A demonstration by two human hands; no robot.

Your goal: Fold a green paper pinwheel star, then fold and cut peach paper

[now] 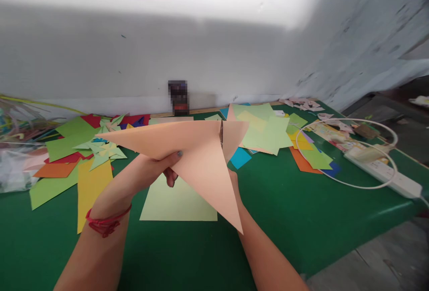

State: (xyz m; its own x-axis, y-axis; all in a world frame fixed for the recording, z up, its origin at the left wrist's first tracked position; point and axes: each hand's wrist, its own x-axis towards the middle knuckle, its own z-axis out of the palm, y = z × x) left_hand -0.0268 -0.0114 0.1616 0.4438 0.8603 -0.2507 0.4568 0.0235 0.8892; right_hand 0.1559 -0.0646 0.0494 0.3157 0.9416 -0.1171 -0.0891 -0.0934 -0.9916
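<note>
A large sheet of peach paper (201, 161), creased into pointed flaps, is held up above the table. My left hand (170, 166) pinches its lower left edge, thumb on the near face and fingers curled beneath. Behind the paper's right-hand flap is my right hand (233, 180); only the part by the wrist shows, and its fingers are hidden. A narrow dark strip (221, 132) shows at the upper fold, too small to make out. Under the raised paper, a pale green sheet (181, 206) lies flat on the green tabletop (278, 228).
Folded green paper stars (105, 150) and a yellow sheet (92, 192) lie at left. Pale green sheets (264, 132) are piled at the back. A white power strip (385, 172) with a looped white cable (298, 148) sits at right. Behind the table stands a wall (134, 63).
</note>
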